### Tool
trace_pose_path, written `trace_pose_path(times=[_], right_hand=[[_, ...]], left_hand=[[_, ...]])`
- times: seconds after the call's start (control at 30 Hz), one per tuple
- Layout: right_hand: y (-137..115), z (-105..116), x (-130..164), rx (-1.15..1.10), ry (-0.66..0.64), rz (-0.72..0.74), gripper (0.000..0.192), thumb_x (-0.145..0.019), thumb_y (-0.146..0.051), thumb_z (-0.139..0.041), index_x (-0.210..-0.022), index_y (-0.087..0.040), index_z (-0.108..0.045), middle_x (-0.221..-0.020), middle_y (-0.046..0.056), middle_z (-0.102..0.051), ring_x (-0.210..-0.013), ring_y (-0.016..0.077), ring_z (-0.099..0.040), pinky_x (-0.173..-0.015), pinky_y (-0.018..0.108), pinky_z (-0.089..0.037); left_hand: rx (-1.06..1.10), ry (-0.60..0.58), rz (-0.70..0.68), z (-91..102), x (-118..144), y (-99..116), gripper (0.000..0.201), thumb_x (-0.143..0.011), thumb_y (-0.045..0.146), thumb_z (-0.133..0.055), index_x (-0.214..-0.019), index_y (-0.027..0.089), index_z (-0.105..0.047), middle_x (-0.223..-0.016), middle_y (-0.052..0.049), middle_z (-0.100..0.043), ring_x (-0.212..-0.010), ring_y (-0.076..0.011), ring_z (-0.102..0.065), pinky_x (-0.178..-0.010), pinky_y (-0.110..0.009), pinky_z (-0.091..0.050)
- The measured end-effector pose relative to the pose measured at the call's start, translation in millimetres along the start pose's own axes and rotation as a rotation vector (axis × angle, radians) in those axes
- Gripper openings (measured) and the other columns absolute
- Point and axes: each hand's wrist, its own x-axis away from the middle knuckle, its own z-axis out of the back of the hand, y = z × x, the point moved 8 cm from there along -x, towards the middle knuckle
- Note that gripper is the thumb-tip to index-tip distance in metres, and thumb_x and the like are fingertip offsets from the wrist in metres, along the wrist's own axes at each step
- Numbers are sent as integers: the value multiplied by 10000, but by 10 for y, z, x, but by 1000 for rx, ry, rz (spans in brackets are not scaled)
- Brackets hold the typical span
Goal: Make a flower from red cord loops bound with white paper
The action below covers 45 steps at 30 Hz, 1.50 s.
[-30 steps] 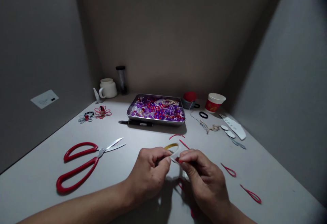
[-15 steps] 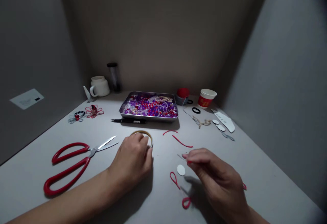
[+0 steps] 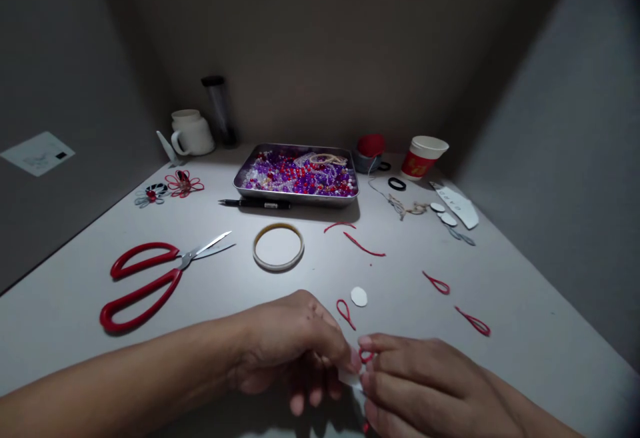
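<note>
At the bottom centre, my left hand (image 3: 310, 345) pinches a small white piece (image 3: 350, 379), perhaps tape, between thumb and finger. My right hand (image 3: 435, 385) has its fingertips closed at the right edge of the same piece. A red cord loop (image 3: 367, 356) shows between the two hands, and it seems to lie on the table. A speck of red shows below my right fingers; what it is stays hidden. Just beyond the hands are a white disc (image 3: 359, 297) and another red loop (image 3: 343, 310). A tape roll (image 3: 278, 267) lies flat farther back.
Open scissors (image 3: 185, 260) with red handles lie left. A metal tray (image 3: 295, 198) of beads stands at the back, a pen (image 3: 255, 204) before it. Red cord pieces (image 3: 364, 246) and loops (image 3: 437, 285) lie right, a paper cup (image 3: 423, 158) behind. Wire flowers (image 3: 184, 185) lie back left.
My left hand has let go of the tape roll and moved right and nearer to me. Both hands now meet at the white piece. The view has tilted down.
</note>
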Motion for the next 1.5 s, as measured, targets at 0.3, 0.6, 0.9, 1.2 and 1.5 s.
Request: trace_pose_path(times=[0.3, 0.6, 0.9, 1.2, 1.5], right_hand=[[-134, 61, -45, 117, 67, 93, 241, -805, -184, -575, -979, -314, -679, -928, 57, -713, -835, 206, -662, -708, 305, -562], [583, 231, 89, -360, 461, -698, 100, -686, -289, -698, -680, -189, -702, -803, 96, -696, -602, 182, -660, -426, 241, -540], [672, -245, 136, -731, 284, -1029, 214, -627, -303, -751, -744, -129, -708, -489, 2, -634, -452, 91, -580, -475, 187, -470], [708, -260, 103, -841, 341, -984, 199, -639, -294, -740, -732, -124, -692, -512, -2, -612, -450, 100, -548, -445, 229, -475], [748, -253, 147, -1005, 419, -1043, 243, -614, -269, -782, -777, -126, -672, -543, -4, -607, -513, 123, -573, -445, 254, -517]], left_hand=[[27, 139, -280, 130, 94, 279, 58, -491, 171, -598, -482, 114, -588, -385, 37, -478, -360, -51, -388, -368, -166, -273], [-236, 584, -581, 361, 271, 472, 202, -660, 297, -573, -544, 138, -523, -442, 60, -389, -418, -57, -294, -401, -195, -214], [-390, 788, -754, 358, 259, 458, 185, -719, 267, -530, -582, 144, -540, -502, 30, -474, -478, -89, -410, -453, -201, -337], [-375, 747, -741, 309, 214, 398, 189, -746, 269, -516, -608, 141, -540, -501, 27, -475, -473, -92, -421, -447, -203, -346], [-327, 782, -743, 432, 215, 437, 100, -755, 219, -514, -790, 148, -575, -601, 17, -527, -484, -87, -427, -442, -201, -336]])
